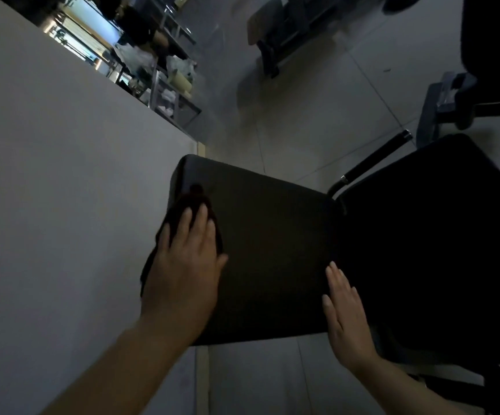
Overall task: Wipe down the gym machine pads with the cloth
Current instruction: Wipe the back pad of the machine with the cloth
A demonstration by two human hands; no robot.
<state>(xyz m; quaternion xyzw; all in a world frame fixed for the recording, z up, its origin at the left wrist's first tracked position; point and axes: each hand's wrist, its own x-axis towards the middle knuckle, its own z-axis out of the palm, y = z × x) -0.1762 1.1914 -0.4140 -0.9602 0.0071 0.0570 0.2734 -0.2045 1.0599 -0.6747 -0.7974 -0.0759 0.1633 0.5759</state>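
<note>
Wiping is under way, I think. The right hand (346, 319) lies flat, fingers straight, on the near edge of the black pad (266, 250). The left hand (186, 265), fingers flat too, presses the dark cloth (183, 211) on the pad's far left corner. Next: slide the cloth across w/ steady push. Pad looks smooth & dark.

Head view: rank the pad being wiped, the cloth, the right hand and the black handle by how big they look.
1. pad being wiped
2. right hand and cloth: alike; the left hand hides part of the cloth
3. black handle
</note>
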